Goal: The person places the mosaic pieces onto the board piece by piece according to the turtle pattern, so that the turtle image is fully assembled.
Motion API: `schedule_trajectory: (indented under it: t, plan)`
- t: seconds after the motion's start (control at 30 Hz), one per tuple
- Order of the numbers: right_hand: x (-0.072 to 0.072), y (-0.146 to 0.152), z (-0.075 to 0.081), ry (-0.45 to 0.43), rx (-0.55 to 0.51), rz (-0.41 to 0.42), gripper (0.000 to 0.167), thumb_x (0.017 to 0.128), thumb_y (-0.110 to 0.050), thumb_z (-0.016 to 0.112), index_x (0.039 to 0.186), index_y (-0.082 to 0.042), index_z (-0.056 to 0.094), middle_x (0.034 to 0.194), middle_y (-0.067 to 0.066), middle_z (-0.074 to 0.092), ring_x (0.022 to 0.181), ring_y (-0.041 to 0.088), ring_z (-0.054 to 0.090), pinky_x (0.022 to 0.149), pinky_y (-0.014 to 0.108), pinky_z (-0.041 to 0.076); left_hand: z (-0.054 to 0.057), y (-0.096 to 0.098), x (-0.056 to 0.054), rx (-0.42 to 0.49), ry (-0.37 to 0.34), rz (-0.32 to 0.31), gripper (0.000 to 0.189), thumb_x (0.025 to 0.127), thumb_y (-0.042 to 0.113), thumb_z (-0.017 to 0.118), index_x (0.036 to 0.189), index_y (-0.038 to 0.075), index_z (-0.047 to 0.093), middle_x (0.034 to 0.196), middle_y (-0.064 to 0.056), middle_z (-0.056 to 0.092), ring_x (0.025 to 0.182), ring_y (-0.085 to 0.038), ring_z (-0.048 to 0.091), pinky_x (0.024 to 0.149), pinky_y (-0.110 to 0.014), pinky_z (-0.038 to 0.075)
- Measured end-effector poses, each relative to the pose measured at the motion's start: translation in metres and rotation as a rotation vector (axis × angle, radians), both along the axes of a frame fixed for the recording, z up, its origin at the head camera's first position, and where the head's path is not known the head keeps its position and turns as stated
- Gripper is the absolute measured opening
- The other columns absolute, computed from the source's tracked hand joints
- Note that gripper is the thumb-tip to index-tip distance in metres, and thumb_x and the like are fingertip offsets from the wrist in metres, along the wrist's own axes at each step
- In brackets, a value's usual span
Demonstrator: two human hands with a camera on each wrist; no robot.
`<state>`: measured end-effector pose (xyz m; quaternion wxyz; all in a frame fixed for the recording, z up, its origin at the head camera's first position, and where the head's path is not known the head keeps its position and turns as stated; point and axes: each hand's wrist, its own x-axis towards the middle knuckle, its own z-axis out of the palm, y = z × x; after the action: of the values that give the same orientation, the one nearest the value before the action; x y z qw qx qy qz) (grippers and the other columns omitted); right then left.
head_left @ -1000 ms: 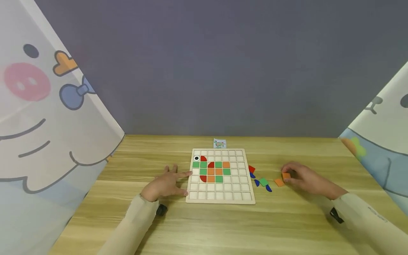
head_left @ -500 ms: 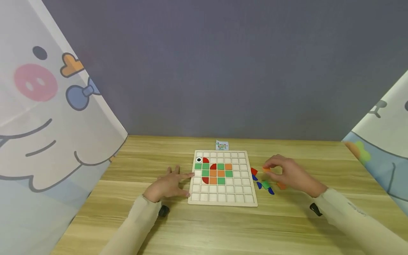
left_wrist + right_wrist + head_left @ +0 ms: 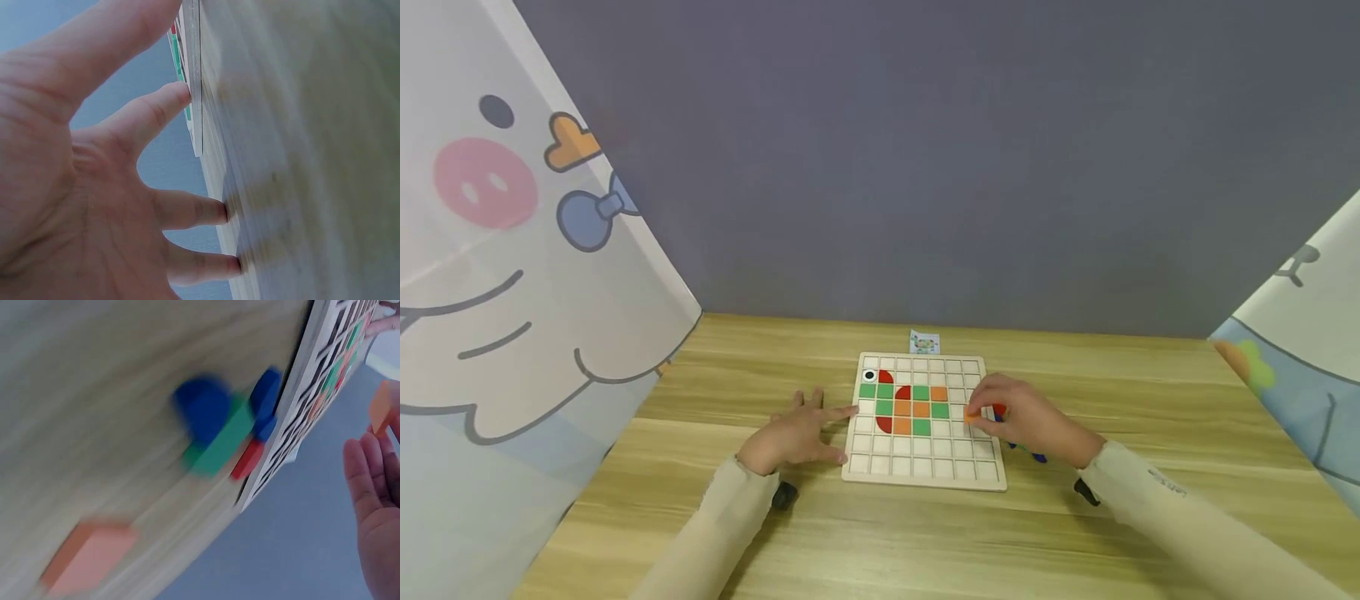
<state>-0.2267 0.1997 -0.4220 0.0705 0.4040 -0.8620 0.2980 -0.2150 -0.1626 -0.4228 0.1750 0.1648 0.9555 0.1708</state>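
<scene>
A wooden grid board (image 3: 895, 467) lies on the table, with green, orange and red tiles and an eye tile (image 3: 869, 376) set in its cells. My left hand (image 3: 793, 432) is spread at the board's left side, index fingertip and thumb right at its edge, other fingertips on the table in the left wrist view. My right hand (image 3: 1022, 417) pinches an orange square tile (image 3: 971, 415) over the right-hand columns of the board. The same orange tile (image 3: 380, 407) shows between the fingers in the right wrist view, raised above the table.
Right of the board lie a red tile (image 3: 249, 460), a green tile (image 3: 219, 440), several blue rounded pieces (image 3: 204, 407) and another orange tile (image 3: 90, 556). A small picture card (image 3: 924, 342) sits behind the board. A grey panel (image 3: 925, 167) rises at the table's back.
My right hand has lifted an orange tile from the table on the right and carried it left to above the board. My left hand stays at the board's edge.
</scene>
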Motion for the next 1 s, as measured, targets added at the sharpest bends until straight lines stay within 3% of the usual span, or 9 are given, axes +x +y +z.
schedule_trajectory:
  t: [0.1,0.37,0.57,0.83,1.0]
  plan:
    - [-0.001,-0.012,-0.002,0.002,0.006,0.037,0.014,0.076,-0.009,0.079,0.086,-0.015,0.072,0.092,-0.007,0.062,0.085,0.013,0.054,0.071,0.032,0.050,0.001,-0.001,-0.001,-0.001,0.007,-0.013,0.072,0.076,0.043,0.077,0.141,0.037,0.045,0.150,-0.031,0.013,0.132,-0.057,0.006,0.084,-0.082,0.014]
    - [-0.007,-0.032,-0.006,-0.033,0.076,0.075,0.012,0.075,-0.014,0.081,0.085,-0.015,0.075,0.088,-0.008,0.063,0.085,0.010,0.050,0.075,0.028,0.046,0.000,0.001,-0.002,-0.006,0.013,-0.019,0.072,0.076,0.043,0.077,0.140,0.036,0.046,0.150,-0.031,0.014,0.132,-0.058,0.007,0.085,-0.081,0.015]
    - [-0.007,-0.044,-0.006,-0.093,0.163,0.004,0.006,0.078,-0.017,0.078,0.084,-0.017,0.075,0.086,-0.008,0.061,0.084,0.012,0.050,0.073,0.028,0.045,-0.002,0.001,-0.002,-0.004,0.012,-0.017,0.072,0.075,0.043,0.077,0.140,0.037,0.046,0.150,-0.031,0.014,0.132,-0.058,0.007,0.084,-0.082,0.015]
    - [-0.004,-0.052,-0.005,-0.196,0.184,-0.053,0.008,0.078,-0.012,0.078,0.082,-0.018,0.074,0.084,-0.010,0.059,0.081,0.014,0.048,0.068,0.026,0.045,-0.001,0.001,-0.002,-0.012,0.014,-0.014,0.073,0.075,0.044,0.077,0.140,0.036,0.046,0.149,-0.032,0.014,0.131,-0.058,0.007,0.084,-0.081,0.014]
    - [-0.005,-0.052,-0.009,-0.192,0.164,-0.048,0.010,0.077,-0.010,0.078,0.083,-0.017,0.075,0.084,-0.010,0.058,0.081,0.012,0.047,0.069,0.025,0.045,-0.001,0.001,-0.001,-0.012,0.012,-0.014,0.073,0.075,0.044,0.077,0.140,0.037,0.045,0.149,-0.032,0.014,0.131,-0.058,0.007,0.084,-0.081,0.014]
